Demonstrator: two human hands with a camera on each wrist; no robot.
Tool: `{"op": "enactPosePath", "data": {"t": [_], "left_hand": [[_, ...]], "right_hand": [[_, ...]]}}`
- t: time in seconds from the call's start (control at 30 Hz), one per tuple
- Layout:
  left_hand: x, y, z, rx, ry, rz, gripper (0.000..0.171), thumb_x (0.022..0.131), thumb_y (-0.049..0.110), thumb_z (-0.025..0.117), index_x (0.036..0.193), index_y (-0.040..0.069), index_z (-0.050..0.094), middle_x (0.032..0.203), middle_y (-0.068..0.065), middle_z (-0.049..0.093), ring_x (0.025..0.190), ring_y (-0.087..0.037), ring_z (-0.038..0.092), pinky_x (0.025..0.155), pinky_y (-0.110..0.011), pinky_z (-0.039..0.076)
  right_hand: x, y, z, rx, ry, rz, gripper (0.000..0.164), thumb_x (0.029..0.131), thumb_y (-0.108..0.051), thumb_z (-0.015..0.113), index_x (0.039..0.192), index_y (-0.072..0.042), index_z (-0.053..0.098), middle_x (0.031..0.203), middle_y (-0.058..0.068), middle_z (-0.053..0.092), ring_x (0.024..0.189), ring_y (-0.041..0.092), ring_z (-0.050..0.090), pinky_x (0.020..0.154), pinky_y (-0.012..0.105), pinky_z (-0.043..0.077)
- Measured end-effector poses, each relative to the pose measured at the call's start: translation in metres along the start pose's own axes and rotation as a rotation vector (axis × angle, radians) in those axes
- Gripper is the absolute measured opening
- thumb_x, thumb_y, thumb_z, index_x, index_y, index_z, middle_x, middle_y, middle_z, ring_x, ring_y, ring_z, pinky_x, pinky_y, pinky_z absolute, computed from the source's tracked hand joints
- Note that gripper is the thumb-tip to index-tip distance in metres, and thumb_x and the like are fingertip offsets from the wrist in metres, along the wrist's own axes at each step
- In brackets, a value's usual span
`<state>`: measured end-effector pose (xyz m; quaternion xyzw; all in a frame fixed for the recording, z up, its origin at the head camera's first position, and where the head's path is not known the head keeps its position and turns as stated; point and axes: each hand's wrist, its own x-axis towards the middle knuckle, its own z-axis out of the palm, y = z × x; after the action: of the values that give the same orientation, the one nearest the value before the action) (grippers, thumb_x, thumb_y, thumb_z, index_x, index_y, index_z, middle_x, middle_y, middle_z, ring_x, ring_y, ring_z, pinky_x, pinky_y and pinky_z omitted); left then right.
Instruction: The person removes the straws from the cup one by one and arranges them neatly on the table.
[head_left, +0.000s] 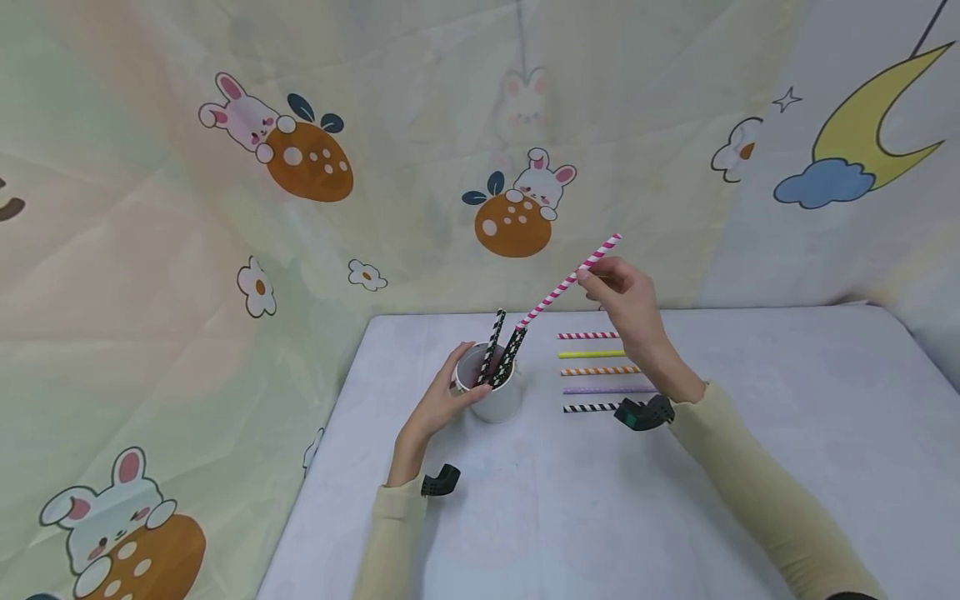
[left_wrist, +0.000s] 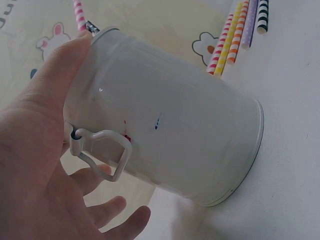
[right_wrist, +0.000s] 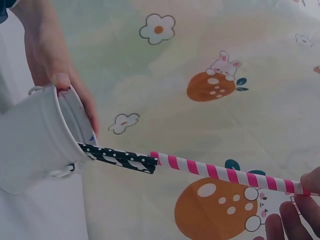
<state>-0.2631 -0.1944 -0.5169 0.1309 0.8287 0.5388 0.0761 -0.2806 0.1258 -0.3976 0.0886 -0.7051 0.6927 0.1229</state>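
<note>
In the head view, we see the left arm rising from lower centre, its hand (head_left: 438, 404) clasping the rim of the white bucket (head_left: 501, 407) mid-frame. The right hand (head_left: 632, 304), raised right of centre, pinches a pink-striped straw (head_left: 558, 290) slanting down-left to the black straws (head_left: 512, 354) inside.

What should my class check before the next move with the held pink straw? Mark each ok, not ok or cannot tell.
1. Left hand holding the cup: ok.
2. Right hand pinching the pink straw: ok.
3. Pink straw's lower end inside the cup: not ok; it is outside, by the black straws' tops.
4. Open space in the cup's mouth beside the black straws: ok.
5. Cup's base flat on the table: cannot tell.
6. Row of straws apart from the cup: ok.
</note>
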Motion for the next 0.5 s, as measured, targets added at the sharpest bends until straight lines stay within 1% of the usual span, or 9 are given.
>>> {"op": "enactPosePath", "data": {"t": [0.07, 0.23, 0.3, 0.4, 0.5], "left_hand": [[0.000, 0.001, 0.000, 0.006, 0.003, -0.004, 0.086, 0.084, 0.046, 0.079, 0.154, 0.039, 0.030, 0.161, -0.001, 0.032, 0.148, -0.026, 0.032, 0.120, -0.061, 0.025], [-0.002, 0.001, 0.001, 0.004, 0.007, 0.002, 0.084, 0.086, 0.040, 0.079, 0.155, 0.039, 0.030, 0.162, -0.002, 0.031, 0.148, -0.028, 0.033, 0.119, -0.060, 0.027], [-0.002, 0.001, 0.001, -0.001, 0.008, 0.005, 0.084, 0.086, 0.038, 0.079, 0.155, 0.039, 0.031, 0.163, -0.003, 0.029, 0.148, -0.028, 0.032, 0.119, -0.060, 0.026], [-0.002, 0.001, 0.001, 0.005, 0.008, 0.003, 0.084, 0.087, 0.038, 0.078, 0.155, 0.039, 0.030, 0.164, -0.003, 0.028, 0.149, -0.028, 0.031, 0.119, -0.060, 0.026], [-0.002, 0.001, 0.001, 0.006, 0.006, 0.002, 0.083, 0.087, 0.039, 0.078, 0.154, 0.040, 0.030, 0.163, -0.002, 0.028, 0.149, -0.028, 0.031, 0.119, -0.060, 0.026]], "right_hand": [[-0.001, -0.001, -0.005, 0.024, 0.008, -0.007, 0.031, 0.096, -0.028, 0.069, 0.117, -0.006, 0.065, 0.104, -0.004, 0.066, 0.098, 0.016, 0.060, 0.085, 0.021, 0.053], [-0.001, -0.003, -0.017, 0.098, 0.029, -0.040, 0.028, 0.096, -0.023, 0.070, 0.116, -0.004, 0.066, 0.102, -0.002, 0.068, 0.093, 0.016, 0.061, 0.081, 0.018, 0.054], [-0.003, -0.004, -0.021, 0.107, 0.032, -0.048, 0.028, 0.095, -0.022, 0.070, 0.117, -0.004, 0.066, 0.103, 0.000, 0.068, 0.093, 0.017, 0.061, 0.079, 0.018, 0.054], [-0.006, -0.004, -0.025, 0.063, 0.034, -0.045, 0.029, 0.096, -0.024, 0.070, 0.117, -0.005, 0.066, 0.102, -0.001, 0.068, 0.093, 0.018, 0.060, 0.077, 0.019, 0.053], [-0.010, -0.002, -0.028, -0.045, 0.022, -0.038, 0.031, 0.096, -0.027, 0.069, 0.118, -0.006, 0.066, 0.102, -0.003, 0.067, 0.094, 0.017, 0.060, 0.078, 0.019, 0.052]]}}
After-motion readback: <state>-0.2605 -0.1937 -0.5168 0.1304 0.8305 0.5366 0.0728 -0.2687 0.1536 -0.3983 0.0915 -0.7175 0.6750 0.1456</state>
